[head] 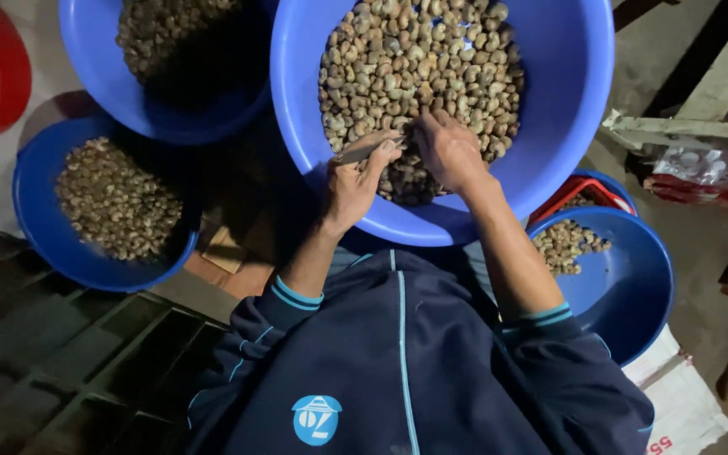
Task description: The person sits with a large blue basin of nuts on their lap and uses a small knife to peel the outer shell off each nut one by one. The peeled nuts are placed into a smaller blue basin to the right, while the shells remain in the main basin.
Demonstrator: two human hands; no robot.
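Both hands work over the large round blue plastic basin (579, 101) that sits in front of the person's lap, heaped with small, pale brown, kidney-shaped cashew nuts (419, 63). The left hand (354, 181) hangs over the near rim of that basin, closed around a slim, flat grey blade-like tool (360, 152) whose tip pokes out past the thumb. The right hand (448, 150) is just beside it, further into the basin, fingers curled down onto the near edge of the heap; it seems to pinch one nut, though the nut itself is hidden under the fingers.

As a judgement, each nut is light, hard and curved, with a smooth shell apt to roll or slip. A pinch across its flat sides between thumb and forefinger should steady it best, leaving the curved edge free for the blade. The kernel inside is likely brittle, so gentle pressure suits it.

Left of the large basin stand two more blue basins (40, 227) holding nuts, with a red tub (6, 80) beyond them. To its right, by the person's right elbow, a smaller blue bowl (634, 286) holds a modest pile.
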